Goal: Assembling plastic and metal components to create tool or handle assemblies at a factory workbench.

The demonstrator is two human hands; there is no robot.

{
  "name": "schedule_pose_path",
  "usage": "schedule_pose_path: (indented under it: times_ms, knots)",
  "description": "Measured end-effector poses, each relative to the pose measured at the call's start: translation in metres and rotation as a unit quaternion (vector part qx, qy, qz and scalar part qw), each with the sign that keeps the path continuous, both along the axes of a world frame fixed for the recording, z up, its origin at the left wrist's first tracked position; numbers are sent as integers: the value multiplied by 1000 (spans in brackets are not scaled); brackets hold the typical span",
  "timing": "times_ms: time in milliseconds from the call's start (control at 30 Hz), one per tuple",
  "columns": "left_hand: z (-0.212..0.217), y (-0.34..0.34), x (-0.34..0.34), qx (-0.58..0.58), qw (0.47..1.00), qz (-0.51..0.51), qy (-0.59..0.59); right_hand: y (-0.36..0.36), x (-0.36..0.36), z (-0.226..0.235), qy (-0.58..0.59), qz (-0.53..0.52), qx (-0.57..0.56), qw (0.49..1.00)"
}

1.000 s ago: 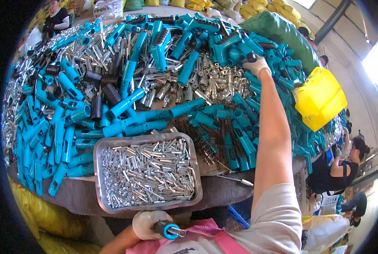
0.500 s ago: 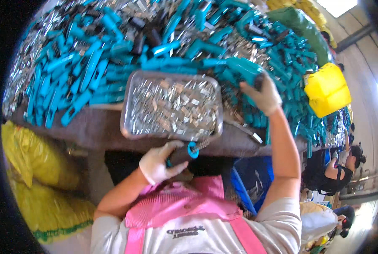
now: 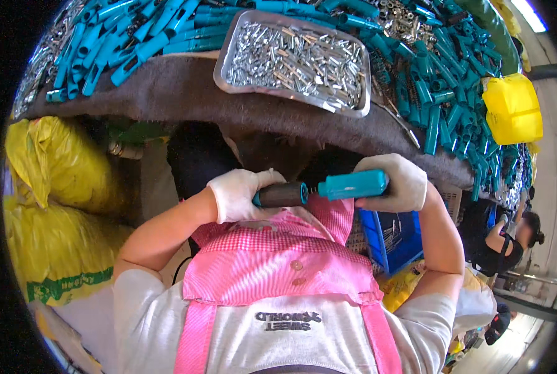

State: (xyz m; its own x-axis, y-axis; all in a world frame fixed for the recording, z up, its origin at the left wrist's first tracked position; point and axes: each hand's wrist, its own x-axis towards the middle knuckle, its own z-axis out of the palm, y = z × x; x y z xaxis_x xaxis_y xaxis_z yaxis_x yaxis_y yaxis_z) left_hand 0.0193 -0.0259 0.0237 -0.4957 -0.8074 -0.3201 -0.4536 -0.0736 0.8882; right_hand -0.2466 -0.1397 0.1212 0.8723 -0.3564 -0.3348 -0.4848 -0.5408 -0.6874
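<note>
Many teal tubes (image 3: 135, 53) lie heaped toward the left of the worktop (image 3: 160, 87), and in front of its front edge the white-gloved left hand (image 3: 241, 192) has its fingers curled firmly round a black cylinder (image 3: 280, 195) with a teal rim. Near the middle of that edge sits a metal tray (image 3: 291, 100) of small silvery pieces (image 3: 297, 59); then comes a teal housing (image 3: 355, 185), its end just beside the cylinder's (roughly in line), gripped by the closed right hand (image 3: 400, 184), with a yellow container (image 3: 513, 109) toward the worktop's right edge.

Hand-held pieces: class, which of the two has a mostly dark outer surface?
The dark piece in the left hand, with teal showing at its ends. The teal piece in the right hand looks mostly teal instead.
</note>
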Motion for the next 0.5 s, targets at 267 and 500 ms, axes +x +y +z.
schedule_pose_path:
  times_ms: [267, 500]
  knots:
    - [-71, 28, -17, 293, 910, -134, 262, 33, 24, -37, -140, 236, -320, 907]
    - [-59, 22, -22, 181, 955, -171, 159, 33, 23, -37, -107, 235, -318, 912]
